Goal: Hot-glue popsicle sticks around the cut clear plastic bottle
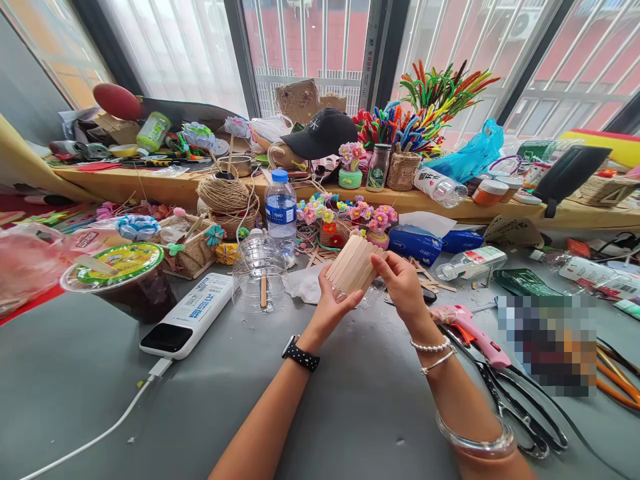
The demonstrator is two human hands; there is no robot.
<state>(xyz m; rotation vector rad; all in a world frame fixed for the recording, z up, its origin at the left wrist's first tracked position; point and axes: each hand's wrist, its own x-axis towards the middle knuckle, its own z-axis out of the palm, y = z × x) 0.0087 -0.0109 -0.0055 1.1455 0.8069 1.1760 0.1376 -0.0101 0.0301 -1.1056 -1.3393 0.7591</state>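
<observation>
Both my hands hold a curved panel of wooden craft sticks [354, 264] joined side by side, raised a little above the grey table [90, 373]. My left hand [331, 303] grips its lower left edge, thumb on the front. My right hand [401, 285] pinches its right edge between thumb and fingers. A black watch sits on my left wrist, and bead and bangle bracelets on my right.
A cut clear plastic bottle half [259, 279] with one stick inside stands left of my hands, near a water bottle [281, 211] and a white power bank [189, 315]. A pink glue gun [467, 328] and black scissors [520, 407] lie right. Loose sticks, twine and pipe-cleaner flowers crowd the back.
</observation>
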